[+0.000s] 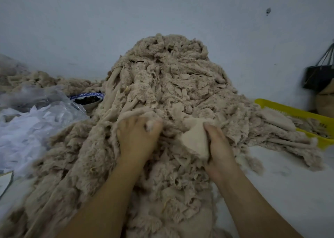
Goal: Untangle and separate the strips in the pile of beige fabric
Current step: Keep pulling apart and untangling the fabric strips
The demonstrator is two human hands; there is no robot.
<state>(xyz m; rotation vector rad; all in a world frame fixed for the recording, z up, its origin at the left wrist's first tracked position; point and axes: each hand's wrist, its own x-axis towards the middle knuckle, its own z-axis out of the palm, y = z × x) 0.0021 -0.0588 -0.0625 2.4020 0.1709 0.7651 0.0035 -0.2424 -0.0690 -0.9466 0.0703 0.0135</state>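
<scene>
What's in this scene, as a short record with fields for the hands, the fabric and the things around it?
left hand: grips into the fabric pile, fingers curled, tips blurred
right hand: holds a smooth fabric piece at the pile's front
pile: tall, tangled beige strips on a white table
left of pile: clear plastic bags, bowl with dark contents
right of pile: yellow basket, partly covered by strips; black bag by the wall

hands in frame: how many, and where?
2. Left hand grips into the middle of the beige fabric pile. Right hand is just right of it, holding a pale fabric piece. No others visible.
</scene>
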